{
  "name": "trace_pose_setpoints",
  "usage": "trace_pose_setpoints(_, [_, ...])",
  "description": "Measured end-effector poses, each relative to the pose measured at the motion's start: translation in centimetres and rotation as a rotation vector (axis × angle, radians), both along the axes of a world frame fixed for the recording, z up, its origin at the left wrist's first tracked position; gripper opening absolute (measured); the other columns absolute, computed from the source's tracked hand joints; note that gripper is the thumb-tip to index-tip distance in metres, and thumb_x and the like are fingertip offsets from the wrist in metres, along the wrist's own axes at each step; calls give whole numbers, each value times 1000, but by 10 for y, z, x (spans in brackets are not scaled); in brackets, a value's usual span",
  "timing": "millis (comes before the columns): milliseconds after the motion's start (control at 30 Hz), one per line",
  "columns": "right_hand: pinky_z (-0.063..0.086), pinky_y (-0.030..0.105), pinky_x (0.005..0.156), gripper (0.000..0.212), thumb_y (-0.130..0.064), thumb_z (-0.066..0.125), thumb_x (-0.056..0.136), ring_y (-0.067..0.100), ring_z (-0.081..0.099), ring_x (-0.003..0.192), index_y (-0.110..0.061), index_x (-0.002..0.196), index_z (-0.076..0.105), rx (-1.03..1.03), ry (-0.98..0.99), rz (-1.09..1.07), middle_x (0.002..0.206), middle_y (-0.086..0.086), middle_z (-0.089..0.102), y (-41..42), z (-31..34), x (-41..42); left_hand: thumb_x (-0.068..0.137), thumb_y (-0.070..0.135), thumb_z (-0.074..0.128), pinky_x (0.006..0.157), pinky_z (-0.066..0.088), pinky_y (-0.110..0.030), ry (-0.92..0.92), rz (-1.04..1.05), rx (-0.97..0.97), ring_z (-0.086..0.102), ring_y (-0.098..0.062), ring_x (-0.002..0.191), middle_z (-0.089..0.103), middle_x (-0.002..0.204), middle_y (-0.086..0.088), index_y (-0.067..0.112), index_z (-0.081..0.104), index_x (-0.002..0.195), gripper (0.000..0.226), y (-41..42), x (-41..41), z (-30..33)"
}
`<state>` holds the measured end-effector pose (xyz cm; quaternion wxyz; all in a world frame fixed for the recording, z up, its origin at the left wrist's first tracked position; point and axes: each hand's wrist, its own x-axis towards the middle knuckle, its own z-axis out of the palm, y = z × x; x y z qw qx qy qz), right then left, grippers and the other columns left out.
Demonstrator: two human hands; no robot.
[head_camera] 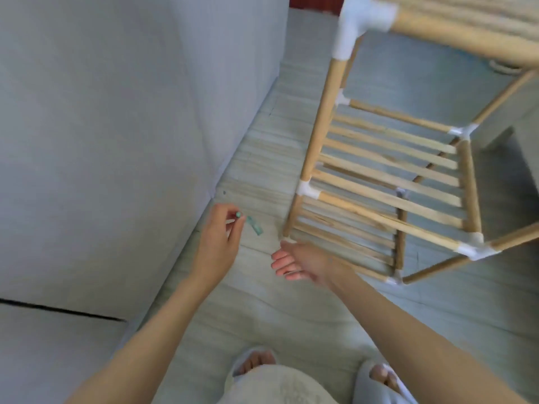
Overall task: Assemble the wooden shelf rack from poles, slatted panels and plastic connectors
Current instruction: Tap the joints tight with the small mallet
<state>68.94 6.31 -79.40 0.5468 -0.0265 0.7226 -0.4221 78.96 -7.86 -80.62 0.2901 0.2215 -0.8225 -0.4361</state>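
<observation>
The wooden shelf rack [388, 170] stands on the floor at the right, its poles joined by white plastic connectors [306, 189] and its tiers filled with slatted panels [390, 158]. My left hand [218, 237] is left of the rack's near bottom corner, with thumb and fingers curled in a pinch on a small green-tipped piece [238, 214]. A small green transparent strip [254, 225] lies on the floor just beside those fingers. My right hand [297, 263] hovers with relaxed fingers just below the rack's near leg [291, 220] and holds nothing.
A pale grey wall or cabinet side [116, 126] fills the left, meeting the light wood-grain floor [262, 301]. My two feet in grey slippers [253, 363] are at the bottom edge. A grey furniture leg [501, 132] stands behind the rack at the right.
</observation>
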Motion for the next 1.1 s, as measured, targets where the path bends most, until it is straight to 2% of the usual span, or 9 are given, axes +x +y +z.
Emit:
trace_pose_setpoints(100, [45,24,65,46,-43,32,100,15,61,70,-9,91,63,-187,26,-96,81,5,66,5,60,-9,92,10,55,77,42,-5,172,-146,-139,56,0,88,57,95,-4,24,49,95,16,22,-5,67])
trace_pose_setpoints(200, [42,24,62,48,-48,36,97,12,62,61,-12,80,64,-350,41,-166,69,1,68,15,121,-15,93,15,49,85,45,-17,278,-285,-374,56,-8,95,54,102,5,19,53,100,8,43,-3,122])
trace_pose_setpoints(367, [37,19,49,28,-23,47,95,6,53,43,-15,69,54,-501,108,-276,47,-5,56,48,200,-15,94,11,51,89,48,-29,425,-429,-711,62,-18,98,58,109,1,16,56,103,12,79,0,184])
trace_pose_setpoints(533, [42,23,58,31,-14,35,98,11,49,50,-13,70,47,-550,212,-359,58,1,48,100,245,-15,91,16,54,91,42,-28,502,-412,-960,56,-19,103,62,111,-7,10,59,110,20,102,-23,225])
trace_pose_setpoints(600, [49,24,49,28,-13,32,100,15,51,49,-11,76,46,-552,269,-435,61,4,49,127,258,-16,91,15,51,96,36,-26,417,-349,-920,51,-19,109,61,117,-11,6,58,118,30,104,-41,238])
trace_pose_setpoints(667, [42,22,37,24,-19,30,102,14,47,39,-10,86,45,-531,423,-495,57,5,48,155,267,-20,92,11,50,107,30,-32,278,-305,-896,44,-23,123,53,131,-13,3,51,129,37,103,-65,246])
trace_pose_setpoints(800, [23,17,33,23,-28,35,100,8,28,34,-14,95,53,-332,781,-570,50,-3,38,210,276,-32,96,20,41,114,-4,-44,-103,-303,-955,3,-25,145,6,158,-7,19,11,151,63,101,-114,248])
trace_pose_setpoints(900, [30,23,41,20,-20,43,97,12,34,46,-9,94,58,-111,935,-523,61,1,39,246,282,-41,93,25,44,112,-13,-48,-341,-295,-979,-11,-22,145,-9,158,0,31,-9,149,77,105,-135,241])
trace_pose_setpoints(1100, [40,35,64,27,-19,35,100,30,48,69,-5,103,58,209,1437,-439,65,2,48,293,284,-48,84,23,54,112,-15,-47,-359,-239,-1024,-9,-21,145,-8,158,3,35,-11,148,92,105,-139,233])
